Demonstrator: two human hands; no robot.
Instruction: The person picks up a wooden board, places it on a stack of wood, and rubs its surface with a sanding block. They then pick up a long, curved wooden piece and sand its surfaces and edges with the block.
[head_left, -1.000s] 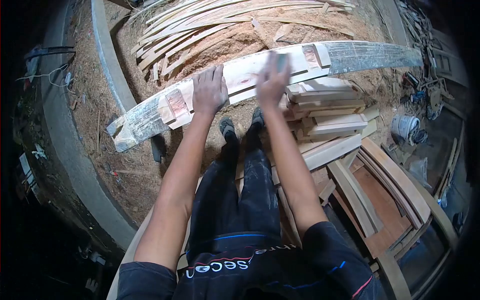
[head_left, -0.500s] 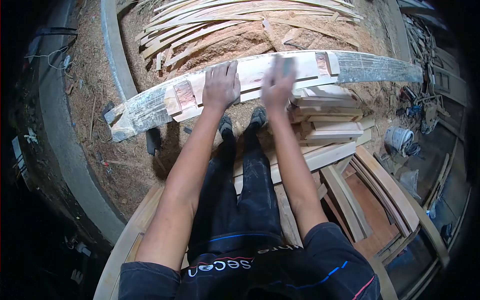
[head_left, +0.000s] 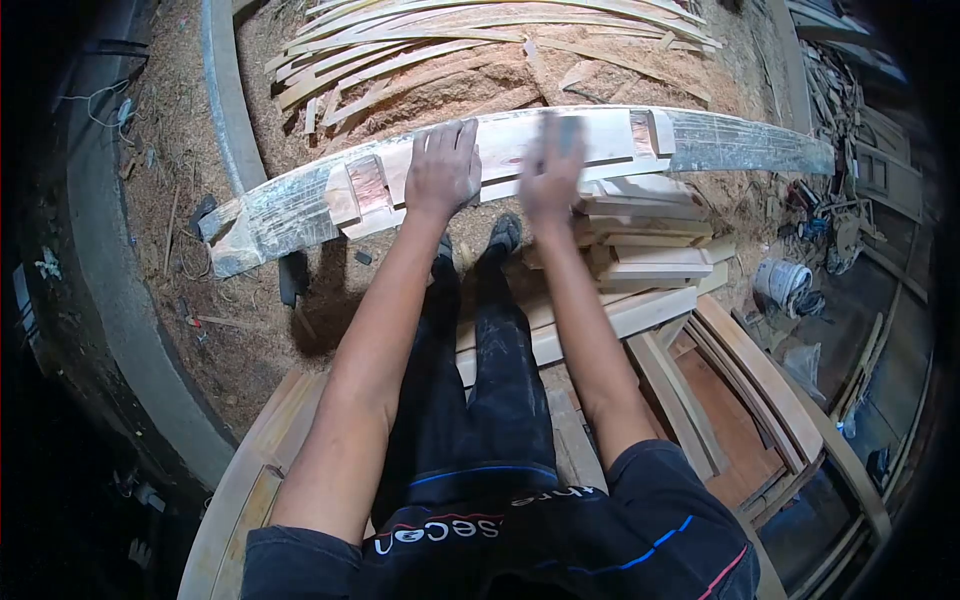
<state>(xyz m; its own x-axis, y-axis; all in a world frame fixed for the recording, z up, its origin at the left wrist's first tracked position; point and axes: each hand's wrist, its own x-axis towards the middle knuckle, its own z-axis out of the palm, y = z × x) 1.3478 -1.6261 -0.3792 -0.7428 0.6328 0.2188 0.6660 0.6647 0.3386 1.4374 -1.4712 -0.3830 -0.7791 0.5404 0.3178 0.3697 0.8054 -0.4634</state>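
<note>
Both hands on a pale board laid along a curved plank

My left hand [head_left: 442, 172] is spread flat on the pale board [head_left: 500, 145], palm down, fingers straight and close together, gripping nothing. It presses on the part between the left notch [head_left: 369, 184] and the middle. My right hand [head_left: 551, 178] is also over the board, to the right of my left and apart from it. A small greenish pad [head_left: 571, 130] shows at its fingers; the hand is so blurred that I can't fairly say whether they are closed around it.

The board lies in front of me along the middle of the weathered plank [head_left: 745, 143], whose grey, scratched ends reach out on both sides. The notches, the left one and the right notch [head_left: 641, 133], both show reddish wood inside.

Just below the board's right half, on my side, sits a stack of shaped wooden pieces [head_left: 655, 240]. Curved timbers [head_left: 758, 372] lie farther down on my right. Beyond the plank, long thin strips [head_left: 430, 42] lie across shavings [head_left: 450, 92]. A whitish bucket [head_left: 779, 281] stands well off to the right. My shoes [head_left: 506, 232] are below the board, on the near side.
</note>
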